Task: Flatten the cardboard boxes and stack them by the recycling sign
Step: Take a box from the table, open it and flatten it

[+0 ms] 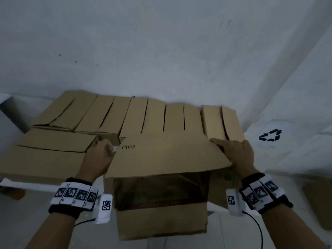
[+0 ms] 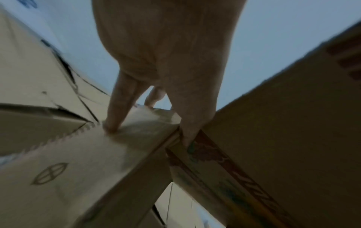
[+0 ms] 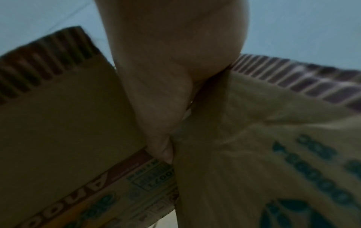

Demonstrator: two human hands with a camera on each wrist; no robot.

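Note:
An open cardboard box [image 1: 161, 157] with "PICO" written on its raised flap is held up between my two hands. My left hand [image 1: 100, 153] grips its left corner; in the left wrist view a finger [image 2: 115, 117] presses a side flap [image 2: 78, 162] while the thumb sits on the fold. My right hand [image 1: 233, 150] grips the right end of the flap, and its thumb [image 3: 156, 123] tucks under the printed cardboard [image 3: 58, 123]. The box's dark inside [image 1: 161, 189] faces me. The recycling sign [image 1: 270, 135], a black arrow triangle on white paper, lies at the right.
A row of flattened cardboard boxes [image 1: 154, 115] lies beyond the held box against the white wall. More flat cardboard [image 1: 45, 155] lies at the left. Another brown piece [image 1: 319, 200] shows at the right edge. White sheeting covers the floor around the sign.

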